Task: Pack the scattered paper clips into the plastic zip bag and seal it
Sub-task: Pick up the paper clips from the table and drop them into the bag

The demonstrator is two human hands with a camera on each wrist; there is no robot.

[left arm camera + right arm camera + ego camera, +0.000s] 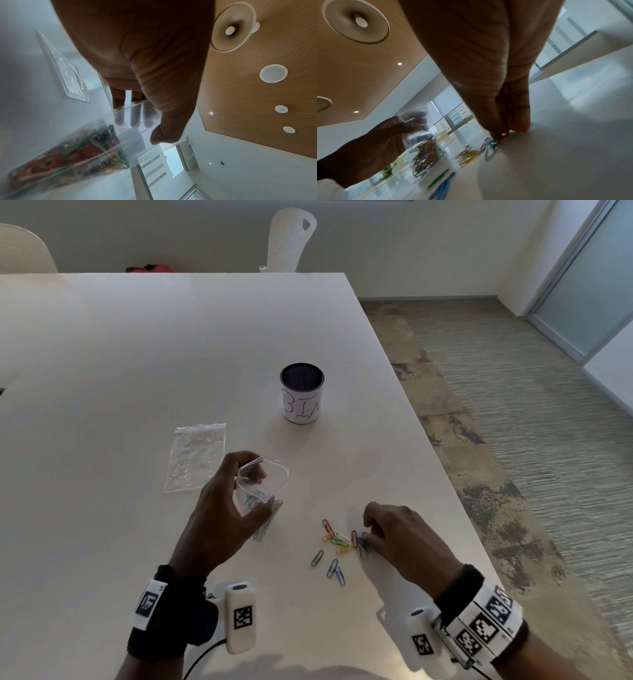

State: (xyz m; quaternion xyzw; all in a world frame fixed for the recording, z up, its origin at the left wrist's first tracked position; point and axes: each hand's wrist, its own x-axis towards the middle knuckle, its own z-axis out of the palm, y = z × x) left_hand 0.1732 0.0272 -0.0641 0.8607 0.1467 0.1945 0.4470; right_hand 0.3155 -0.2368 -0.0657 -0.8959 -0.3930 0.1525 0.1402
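Note:
My left hand (236,501) holds a clear plastic zip bag (265,487) upright above the table, thumb and fingers keeping its mouth spread open. Coloured paper clips fill the bag's lower part (72,152). Several loose coloured paper clips (337,546) lie scattered on the white table (137,371) right of the bag. My right hand (387,534) reaches down at the right end of that pile, and its fingertips (498,135) pinch green paper clips (492,144) against the tabletop. The bag in my left hand (373,146) also appears in the right wrist view.
A second clear zip bag (195,457) lies flat on the table left of my left hand. A cylindrical cup with a white paper label (302,393) stands behind the work area. The table's right edge (428,440) runs close to my right hand. White chairs stand beyond the far edge.

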